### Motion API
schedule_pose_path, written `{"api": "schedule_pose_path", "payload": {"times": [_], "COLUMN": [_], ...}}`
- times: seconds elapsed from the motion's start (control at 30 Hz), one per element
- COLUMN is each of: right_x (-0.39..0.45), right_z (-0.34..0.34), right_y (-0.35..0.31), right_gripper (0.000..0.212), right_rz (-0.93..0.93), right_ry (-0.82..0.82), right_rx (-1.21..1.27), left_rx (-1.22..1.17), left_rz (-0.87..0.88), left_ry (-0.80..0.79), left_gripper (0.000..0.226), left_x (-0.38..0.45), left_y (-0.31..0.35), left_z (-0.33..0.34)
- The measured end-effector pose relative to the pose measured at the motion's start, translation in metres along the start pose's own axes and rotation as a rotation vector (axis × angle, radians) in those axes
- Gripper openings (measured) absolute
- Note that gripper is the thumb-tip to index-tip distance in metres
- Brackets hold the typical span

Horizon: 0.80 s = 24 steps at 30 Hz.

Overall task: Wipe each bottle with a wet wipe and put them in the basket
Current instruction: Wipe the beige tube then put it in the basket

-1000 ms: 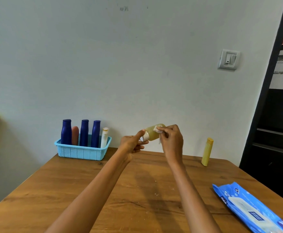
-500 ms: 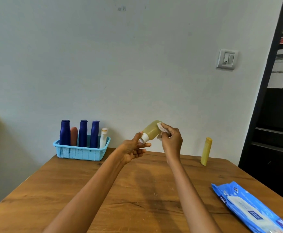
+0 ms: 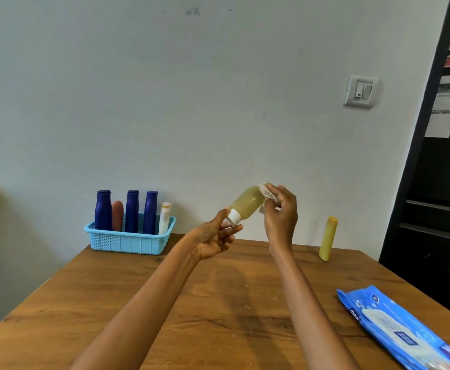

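Observation:
A small yellowish bottle [image 3: 246, 202] with a white cap is held tilted in the air above the wooden table [image 3: 218, 303], cap end lower left. My left hand [image 3: 216, 237] pinches the cap. My right hand [image 3: 280, 212] holds a crumpled wet wipe [image 3: 266, 192] against the bottle's upper end. The light blue basket [image 3: 130, 241] stands at the table's far left corner with three dark blue bottles [image 3: 132, 210], a pink one and a white one upright in it. A yellow bottle [image 3: 328, 238] stands alone at the far right.
A blue pack of wet wipes [image 3: 395, 329] lies at the table's near right. A dark cabinet [image 3: 437, 182] stands to the right of the table. The wall is close behind the table's far edge.
The bottle has tilted more, its base end rising to the upper right. My right hand slid the wipe along the bottle toward that end. Both hands rose slightly.

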State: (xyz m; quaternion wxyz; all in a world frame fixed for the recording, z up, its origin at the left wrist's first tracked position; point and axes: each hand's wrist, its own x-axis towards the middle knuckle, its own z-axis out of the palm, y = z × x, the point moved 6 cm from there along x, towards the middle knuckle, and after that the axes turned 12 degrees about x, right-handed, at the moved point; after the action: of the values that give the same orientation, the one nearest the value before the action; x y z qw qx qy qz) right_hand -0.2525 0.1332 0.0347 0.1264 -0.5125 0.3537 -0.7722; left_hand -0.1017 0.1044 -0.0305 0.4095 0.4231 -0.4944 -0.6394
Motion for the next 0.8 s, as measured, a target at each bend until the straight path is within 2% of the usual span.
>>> {"api": "schedule_pose_path", "payload": {"times": [0.1,0.3,0.5,0.6,0.7,0.8], "right_x": [0.004,0.007,0.008,0.002,-0.009,-0.009], "right_z": [-0.006,-0.011,-0.006,0.006,0.025,0.025], "right_y": [0.001,0.011,0.007,0.003,0.002,0.005], "right_gripper": [0.035,0.040,0.036,0.032,0.031,0.034], "right_rz": [0.006,0.185,0.082,-0.033,-0.097,-0.114], "right_ry": [0.015,-0.031,-0.107,-0.208,-0.318,-0.263], "right_rx": [-0.003,-0.055,-0.188,-0.263,-0.339,-0.367], "left_rx": [0.067,0.284,0.537,0.519,0.366,0.286], "left_rz": [0.050,0.131,0.229,0.223,0.175,0.125], "left_ry": [-0.028,0.047,0.090,0.064,0.003,-0.016], "left_gripper": [0.036,0.038,0.020,0.021,0.024,0.024], "left_x": [-0.002,-0.001,-0.003,-0.003,-0.001,-0.001], "left_y": [0.006,0.011,0.020,0.017,0.011,0.008], "left_z": [0.004,-0.001,-0.005,-0.006,-0.004,-0.006]}}
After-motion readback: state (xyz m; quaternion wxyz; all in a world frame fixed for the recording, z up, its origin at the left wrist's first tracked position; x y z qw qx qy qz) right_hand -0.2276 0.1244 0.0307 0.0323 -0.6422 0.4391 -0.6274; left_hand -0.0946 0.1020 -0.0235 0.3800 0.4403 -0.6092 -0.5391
